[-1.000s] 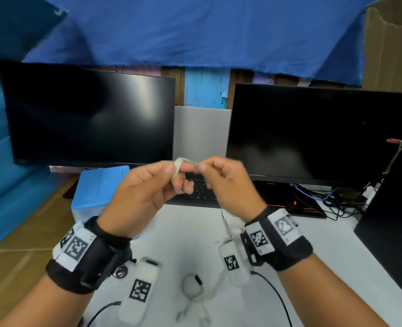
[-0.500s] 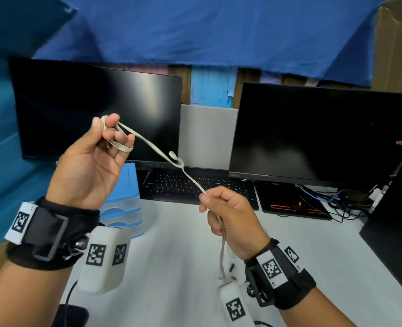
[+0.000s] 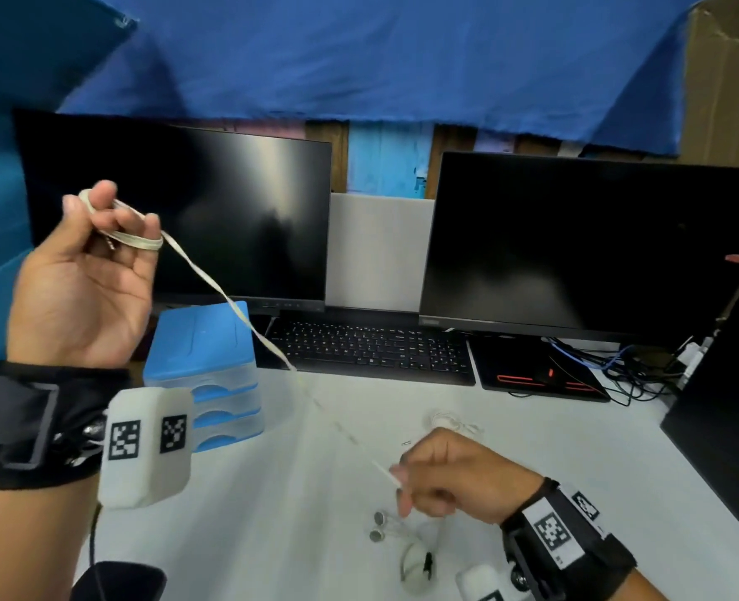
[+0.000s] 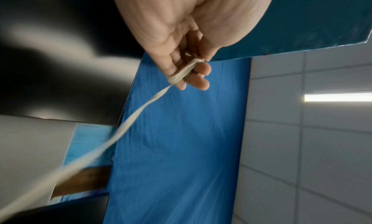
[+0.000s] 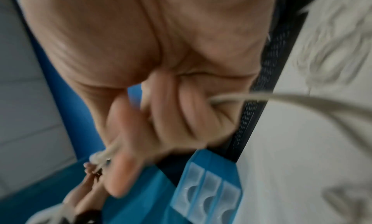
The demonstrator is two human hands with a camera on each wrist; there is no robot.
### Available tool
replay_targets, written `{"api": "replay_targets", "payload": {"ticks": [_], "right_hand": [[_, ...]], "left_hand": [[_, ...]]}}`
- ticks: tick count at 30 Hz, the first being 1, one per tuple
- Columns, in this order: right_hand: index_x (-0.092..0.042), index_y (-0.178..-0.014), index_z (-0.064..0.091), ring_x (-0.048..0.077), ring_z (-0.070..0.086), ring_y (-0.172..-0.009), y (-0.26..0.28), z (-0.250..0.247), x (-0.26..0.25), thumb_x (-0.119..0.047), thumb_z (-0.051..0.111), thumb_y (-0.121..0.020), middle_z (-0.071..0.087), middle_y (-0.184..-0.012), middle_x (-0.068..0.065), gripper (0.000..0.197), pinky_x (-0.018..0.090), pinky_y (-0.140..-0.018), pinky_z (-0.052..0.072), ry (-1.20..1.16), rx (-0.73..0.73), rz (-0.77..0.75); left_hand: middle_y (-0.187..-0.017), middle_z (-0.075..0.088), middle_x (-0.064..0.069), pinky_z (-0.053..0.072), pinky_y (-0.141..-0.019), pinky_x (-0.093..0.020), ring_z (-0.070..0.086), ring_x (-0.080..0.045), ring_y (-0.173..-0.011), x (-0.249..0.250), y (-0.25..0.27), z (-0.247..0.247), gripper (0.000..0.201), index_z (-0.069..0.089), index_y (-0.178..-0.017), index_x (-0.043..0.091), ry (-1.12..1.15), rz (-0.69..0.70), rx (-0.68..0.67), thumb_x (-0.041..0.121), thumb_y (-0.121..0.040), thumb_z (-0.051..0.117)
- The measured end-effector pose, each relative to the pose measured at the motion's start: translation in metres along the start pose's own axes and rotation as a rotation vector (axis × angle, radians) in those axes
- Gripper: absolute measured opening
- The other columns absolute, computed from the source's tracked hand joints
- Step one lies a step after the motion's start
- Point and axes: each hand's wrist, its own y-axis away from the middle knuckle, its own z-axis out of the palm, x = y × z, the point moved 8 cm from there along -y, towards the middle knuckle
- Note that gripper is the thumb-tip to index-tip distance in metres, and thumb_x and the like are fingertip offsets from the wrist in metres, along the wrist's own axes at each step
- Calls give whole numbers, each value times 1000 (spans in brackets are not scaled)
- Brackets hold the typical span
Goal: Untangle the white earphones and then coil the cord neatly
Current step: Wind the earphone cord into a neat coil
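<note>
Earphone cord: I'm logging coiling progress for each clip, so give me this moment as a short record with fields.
cord: white, flat, stretched in a line from the raised left hand down to the right hand
coil: a few turns wound round the left hand's fingers
left hand: raised in front of the left monitor, palm to camera, holds the coil
right hand: low over the table, pinches the cord
earbuds: lie on the table by the right hand
knot: none seen on the stretched span
</note>
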Motion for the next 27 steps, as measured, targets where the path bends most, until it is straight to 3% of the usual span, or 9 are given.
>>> {"api": "replay_targets", "payload": {"ticks": [2,4,6,9,11,14,18,22,27], "right_hand": [[-20,-112,70,14,67,-84,-2,3,1,-25,65,-89,73,-88,-3,24,32,-89,52,184,-39,51],[-27,-135,54,8,59,-120,-11,-3,-14,-23,69,-86,67,-124,-4,51,39,-111,42,262,48,47],[-30,-145,41,1,45,-134,-20,-6,-50,-21,74,-85,54,-143,-6,69,37,-116,35,287,170,-78],[-30,-150,30,-3,36,-139,-30,-8,-103,-15,79,-81,45,-151,-5,86,13,-110,32,273,349,-286],[-27,-150,29,1,38,-139,-43,-6,-120,-7,79,-80,48,-147,-1,88,10,-107,33,270,388,-350],[-13,-141,42,17,64,-109,-61,-5,-122,6,69,-85,66,-116,11,65,30,-102,49,26,377,-377],[-8,-102,62,11,48,-48,-65,-9,-105,2,63,-90,59,-69,7,16,28,-54,53,-229,449,-382],[-7,-91,69,3,41,-45,-59,-23,-91,-5,59,-95,58,-67,1,11,17,-45,34,-91,656,-368],[-11,-83,72,5,49,-58,-47,-4,-79,-17,62,-94,59,-65,-3,16,22,-59,43,314,676,-374]], "left_hand": [[-69,60,13,53,-90,-22,63,3,-74,-9,6,8,26,70,-93,16,-40,-47,-31,31,-99,50],[-66,57,12,53,-91,-23,61,2,-69,-33,20,26,28,68,-92,15,-152,-114,-92,29,-101,45],[-67,54,9,54,-90,-25,60,-1,-67,-62,36,44,30,66,-93,13,-269,-164,-161,26,-102,42],[-66,54,5,55,-92,-29,62,-6,-67,-96,55,56,29,65,-101,7,-363,-242,-209,23,-102,41],[-67,56,3,55,-91,-29,63,-9,-69,-109,63,57,29,64,-107,3,-392,-287,-228,22,-100,43],[-67,57,4,57,-83,-25,64,-10,-71,-112,65,54,30,65,-109,4,-416,-310,-226,23,-100,44],[-68,58,4,56,-88,-28,66,-9,-72,-106,58,47,29,65,-108,5,-391,-301,-190,24,-101,44],[-68,59,4,56,-90,-29,67,-10,-73,-110,59,43,30,64,-110,3,-412,-296,-186,23,-101,43],[-79,68,6,54,-95,-34,70,-15,-86,-107,53,40,26,64,-99,1,-433,-203,-139,18,-101,45]]}}
